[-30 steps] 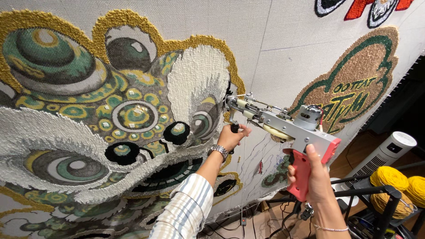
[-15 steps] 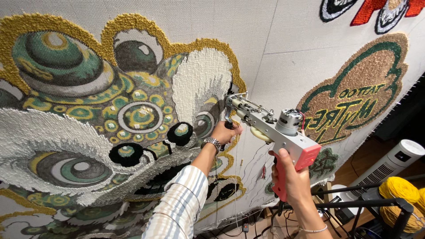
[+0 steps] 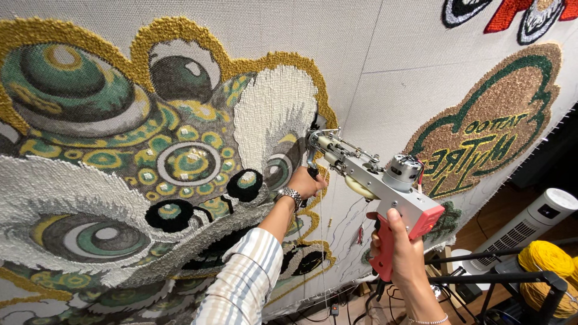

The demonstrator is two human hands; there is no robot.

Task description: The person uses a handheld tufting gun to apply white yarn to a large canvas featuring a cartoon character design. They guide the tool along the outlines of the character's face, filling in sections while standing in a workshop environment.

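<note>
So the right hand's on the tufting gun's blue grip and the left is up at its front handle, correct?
Not quite: the grip is red, not blue. The head view shows the right hand wrapped around the red grip of the tufting gun, and the left hand up at its front handle, as you said.

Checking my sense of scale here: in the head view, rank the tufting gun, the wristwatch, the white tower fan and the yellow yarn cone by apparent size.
1. tufting gun, nearest the camera
2. white tower fan
3. yellow yarn cone; partly hidden, so its place against the fan is unsure
4. wristwatch
</note>
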